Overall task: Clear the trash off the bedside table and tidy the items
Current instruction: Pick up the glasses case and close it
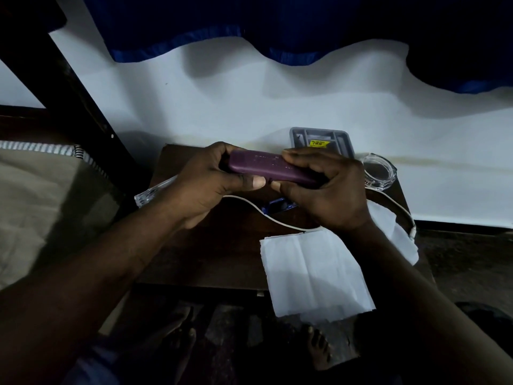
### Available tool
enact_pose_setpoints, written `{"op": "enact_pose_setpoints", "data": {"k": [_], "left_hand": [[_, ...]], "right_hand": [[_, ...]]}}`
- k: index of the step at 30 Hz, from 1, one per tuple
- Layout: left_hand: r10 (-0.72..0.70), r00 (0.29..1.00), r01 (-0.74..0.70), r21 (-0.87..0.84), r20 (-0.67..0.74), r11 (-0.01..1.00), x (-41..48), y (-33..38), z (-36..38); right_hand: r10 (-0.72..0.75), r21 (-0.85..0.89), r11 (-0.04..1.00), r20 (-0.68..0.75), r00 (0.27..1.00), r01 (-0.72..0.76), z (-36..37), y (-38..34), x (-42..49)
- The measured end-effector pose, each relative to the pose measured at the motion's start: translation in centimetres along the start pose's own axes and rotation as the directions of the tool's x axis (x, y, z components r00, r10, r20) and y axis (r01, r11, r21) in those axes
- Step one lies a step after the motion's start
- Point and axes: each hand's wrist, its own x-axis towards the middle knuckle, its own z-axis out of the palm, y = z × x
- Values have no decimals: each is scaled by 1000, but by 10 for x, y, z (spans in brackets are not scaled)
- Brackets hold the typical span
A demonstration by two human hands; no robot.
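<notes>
Head view: both hands hold a purple oblong hard case (270,169) in the air above the back middle of the dark wooden bedside table (200,254); the case runs left to right, right end slightly lower. Left hand (205,184) grips the left end, fingers curled over the far side, thumb pressed on the near edge. Right hand (324,190) grips the right end, fingers curled over the top, thumb on the near edge, close to the left thumb. Case touches nothing but the hands. On the table: a white folded paper napkin (313,270) at the front right, overhanging the front edge; a second white paper sheet (399,234) at the right edge, partly hidden by the right wrist. A thin white cable (266,215) snakes across the middle under the hands and out to the right edge. A small blue object (277,208) sits under the hands, mostly hidden, can't tell what it is. A grey plastic compartment tray with a yellow sticker (322,140) is at the back against the white wall (222,107). A clear glass ashtray (380,170) is at the back right corner, near the tray. A clear plastic item (155,190) lies at the left edge, too blurred to identify. Beige bedding (41,204) on the left, a blue curtain (249,37) up top, bare feet (319,348) below the table front.
</notes>
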Motion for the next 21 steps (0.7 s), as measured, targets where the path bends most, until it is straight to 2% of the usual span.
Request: {"op": "enact_pose_setpoints", "data": {"k": [5,9,13,15,18,21], "left_hand": [[-49,998,50,-31,25,998,0,0,2],[-79,995,83,-67,55,994,0,2,4],[-86,993,95,-119,80,988,-1,2,3],[-87,992,97,-117,90,988,-2,1,1],[-93,989,105,-96,118,990,-1,0,-1],[-96,991,107,-115,93,988,2,1,-3]], "right_hand": [[22,-31,999,-2,1000,-22,2,-1,-1],[-103,-199,974,31,994,107,1,-2,-3],[-139,-233,960,72,988,152,-1,0,-1],[-86,-172,980,111,990,104,-3,2,1],[73,3,997,145,987,-74,-4,6,3],[315,181,931,48,948,-318,0,7,7]]}}
